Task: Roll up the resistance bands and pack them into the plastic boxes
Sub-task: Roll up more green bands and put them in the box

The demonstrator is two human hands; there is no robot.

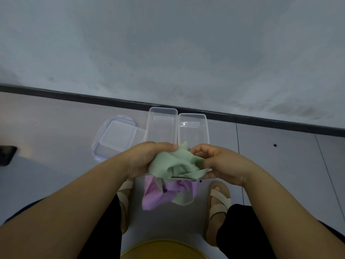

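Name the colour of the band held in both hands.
It is a pale green resistance band, shown in the head view.

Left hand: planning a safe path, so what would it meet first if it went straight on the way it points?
The left hand grips the green band. Going on forward and rightward, it would probably meet the right hand first, or the right box behind it; depth is unclear.

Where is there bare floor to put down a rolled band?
Bare floor lies right of the right box, up to the baseboard, and between the lids and the dark object at left. Crowded: between the sandals, where purple bands lie below the held green band.
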